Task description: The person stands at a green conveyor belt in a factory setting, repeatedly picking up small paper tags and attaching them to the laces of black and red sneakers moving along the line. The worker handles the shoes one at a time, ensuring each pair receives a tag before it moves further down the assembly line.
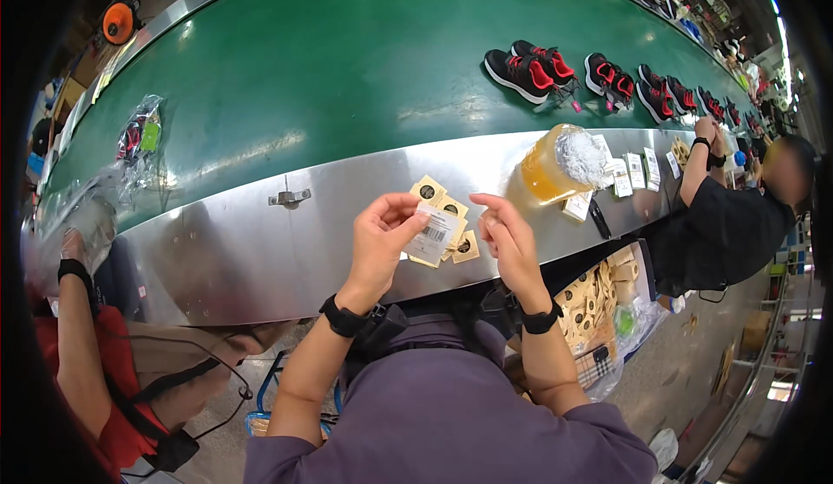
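My left hand (pixel 382 237) pinches a white barcode tag (pixel 429 236) between thumb and fingertips, above the steel edge of the bench. Beneath and behind it lie several tan square cards (pixel 467 246) with dark round marks, overlapping in a loose pile. To the right of the tag, apart from it, my right hand (pixel 514 245) is raised with its index finger stretched out and the other fingers partly curled. Nothing shows in its fingers. Just beyond that hand stands a yellow tub (pixel 544 176) topped with a bundle of fine white strands.
Pairs of black-and-red sneakers (pixel 521 75) stand on the green conveyor belt (pixel 347 59). White labels (pixel 636 172) and a black marker (pixel 599 220) lie right of the tub. Co-workers flank me; the left one handles a clear plastic bag (pixel 87 215). A box of tan cards (pixel 590 302) sits below the bench.
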The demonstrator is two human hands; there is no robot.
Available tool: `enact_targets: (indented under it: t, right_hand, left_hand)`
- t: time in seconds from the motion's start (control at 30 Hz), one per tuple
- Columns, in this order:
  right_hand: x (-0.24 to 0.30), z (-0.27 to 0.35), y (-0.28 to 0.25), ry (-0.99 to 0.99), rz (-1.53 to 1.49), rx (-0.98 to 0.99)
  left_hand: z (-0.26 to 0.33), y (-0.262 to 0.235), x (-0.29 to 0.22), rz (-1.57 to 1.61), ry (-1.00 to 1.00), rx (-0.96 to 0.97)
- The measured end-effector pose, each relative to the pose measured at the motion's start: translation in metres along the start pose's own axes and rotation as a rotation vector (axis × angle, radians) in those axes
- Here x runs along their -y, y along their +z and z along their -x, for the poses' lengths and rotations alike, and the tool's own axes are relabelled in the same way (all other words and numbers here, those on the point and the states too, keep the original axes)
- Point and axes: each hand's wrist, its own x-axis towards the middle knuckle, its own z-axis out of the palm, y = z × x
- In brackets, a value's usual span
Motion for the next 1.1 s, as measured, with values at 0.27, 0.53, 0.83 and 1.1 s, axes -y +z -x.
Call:
enact_targets:
  t: [0.27,0.53,0.83,1.1]
  right_hand:
    - [0.019,0.007,0.024,-0.381,0.445,-0.145]
    - [0.014,0.004,0.023,-0.416,0.581,-0.172]
    - [0.014,0.002,0.001,0.013,0.186,0.183]
    - [0.022,0.001,-0.001,-0.347,0.66,0.055]
  left_hand:
    - [0.013,0.014,0.001,-0.189,0.089,0.037]
    - [0.014,0.016,0.007,-0.235,0.096,0.058]
    - [0.013,0.02,-0.022,-1.3,1.151,0.398]
    - [0.01,0.03,-0.034,-1.568,1.106,0.676]
